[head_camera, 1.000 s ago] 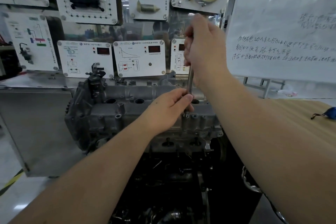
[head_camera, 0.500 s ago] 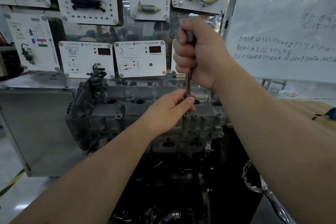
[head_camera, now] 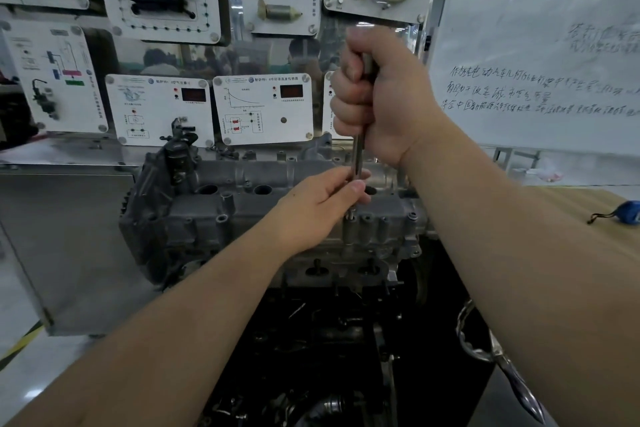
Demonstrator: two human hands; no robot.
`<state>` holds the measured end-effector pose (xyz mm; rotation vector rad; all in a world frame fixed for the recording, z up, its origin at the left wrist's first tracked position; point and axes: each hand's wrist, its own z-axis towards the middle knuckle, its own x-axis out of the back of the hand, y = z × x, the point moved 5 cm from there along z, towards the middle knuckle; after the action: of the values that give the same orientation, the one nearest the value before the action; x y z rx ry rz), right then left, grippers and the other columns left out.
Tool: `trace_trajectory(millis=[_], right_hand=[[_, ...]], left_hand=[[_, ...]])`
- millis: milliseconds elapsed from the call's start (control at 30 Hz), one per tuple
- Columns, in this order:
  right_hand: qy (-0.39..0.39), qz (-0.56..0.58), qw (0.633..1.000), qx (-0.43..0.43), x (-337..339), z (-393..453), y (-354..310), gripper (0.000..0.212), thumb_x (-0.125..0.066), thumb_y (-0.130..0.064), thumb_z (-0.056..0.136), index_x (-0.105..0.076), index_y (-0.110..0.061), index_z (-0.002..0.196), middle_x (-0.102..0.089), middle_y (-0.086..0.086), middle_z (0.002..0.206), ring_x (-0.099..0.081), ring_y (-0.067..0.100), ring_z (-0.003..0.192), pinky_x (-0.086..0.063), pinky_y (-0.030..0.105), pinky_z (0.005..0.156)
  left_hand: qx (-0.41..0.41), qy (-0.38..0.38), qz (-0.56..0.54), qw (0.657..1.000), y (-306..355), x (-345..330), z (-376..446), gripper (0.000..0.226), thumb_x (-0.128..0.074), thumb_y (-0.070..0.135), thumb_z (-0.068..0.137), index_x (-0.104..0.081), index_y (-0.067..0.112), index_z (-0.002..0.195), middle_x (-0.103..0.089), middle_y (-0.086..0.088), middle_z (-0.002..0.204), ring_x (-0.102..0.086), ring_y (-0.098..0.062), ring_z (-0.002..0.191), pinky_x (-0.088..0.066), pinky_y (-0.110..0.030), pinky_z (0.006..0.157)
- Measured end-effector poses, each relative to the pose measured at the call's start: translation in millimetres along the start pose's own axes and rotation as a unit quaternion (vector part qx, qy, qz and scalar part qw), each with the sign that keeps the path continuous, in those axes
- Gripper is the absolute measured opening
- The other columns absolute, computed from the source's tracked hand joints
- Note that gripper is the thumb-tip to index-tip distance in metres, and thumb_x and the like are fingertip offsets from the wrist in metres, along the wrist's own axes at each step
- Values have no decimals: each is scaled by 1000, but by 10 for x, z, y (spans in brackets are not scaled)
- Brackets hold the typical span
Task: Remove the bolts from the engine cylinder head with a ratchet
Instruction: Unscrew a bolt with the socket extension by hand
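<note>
A grey engine cylinder head (head_camera: 194,218) sits on a dark engine stand in the middle. A slim metal ratchet shaft (head_camera: 356,156) stands upright over a bolt hole (head_camera: 350,218) near the head's right front. My right hand (head_camera: 377,97) grips the top of the shaft in a fist. My left hand (head_camera: 325,194) pinches the shaft low down, just above the head. The tool's lower tip and any bolt under it are hidden by my left fingers.
Training panels (head_camera: 263,107) with displays hang on the wall behind the engine. A whiteboard (head_camera: 540,45) with writing stands at the right. A wooden table (head_camera: 588,215) at the right carries a blue object (head_camera: 627,211). A metal cabinet (head_camera: 62,246) stands at the left.
My right hand has turned on the shaft from a side-on grip to a full fist with knuckles facing left. My left hand stays on the lower shaft.
</note>
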<state>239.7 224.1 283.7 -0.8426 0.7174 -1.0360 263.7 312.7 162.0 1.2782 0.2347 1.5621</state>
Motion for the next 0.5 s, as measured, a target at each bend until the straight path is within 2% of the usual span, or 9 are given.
trace_trajectory(millis=[67,167,233,300,367,433,500], right_hand=[[90,-34,995,12,15,-2,17,40,-45,-23,97,-42,-20,57,-28,-2,49,-18,15,44,-21,26,48],[254,-96,960,74,37,-79,20,28,-49,-21,93,-45,-15,66,-31,11,64,-23,19,53,-23,34,51],[301,-92,943,105,25,-126,31,27,-50,-26,96,-48,-12,73,-33,10,69,-24,23,59,-22,35,53],[316,-76,940,108,43,-148,30,34,-51,-27,98,-49,-13,67,-33,8,60,-27,19,52,-23,31,50],[276,-29,957,85,91,-111,22,39,-48,-25,98,-47,-19,59,-34,-3,49,-26,13,44,-23,28,47],[146,20,989,26,85,-32,22,44,-43,-26,98,-42,-22,55,-29,-6,46,-20,13,40,-20,24,45],[-2,31,999,-28,22,1,22,46,-38,-30,98,-41,-22,53,-24,-6,46,-15,13,41,-19,23,45]], left_hand=[[-4,9,10,1000,27,8,3,19,-42,49,103,-59,46,111,-70,31,96,-67,-12,76,-59,-41,77],[-6,33,7,999,67,3,24,17,-46,48,102,-61,39,98,-65,32,73,-54,5,53,-46,-30,58],[-1,41,18,999,73,-10,39,16,-47,50,101,-58,40,97,-61,34,67,-51,9,50,-40,-25,58],[-1,46,54,997,71,-29,47,19,-45,56,100,-55,41,95,-62,34,72,-55,9,55,-46,-29,62],[5,44,80,996,46,-41,54,28,-40,67,95,-54,42,98,-68,25,81,-60,4,64,-55,-37,73],[13,27,67,997,6,-43,57,38,-36,75,86,-54,46,104,-71,19,91,-66,-3,82,-55,-45,87],[10,2,30,1000,-25,-43,48,34,-40,73,85,-51,56,112,-72,22,100,-66,-3,100,-51,-43,95]])
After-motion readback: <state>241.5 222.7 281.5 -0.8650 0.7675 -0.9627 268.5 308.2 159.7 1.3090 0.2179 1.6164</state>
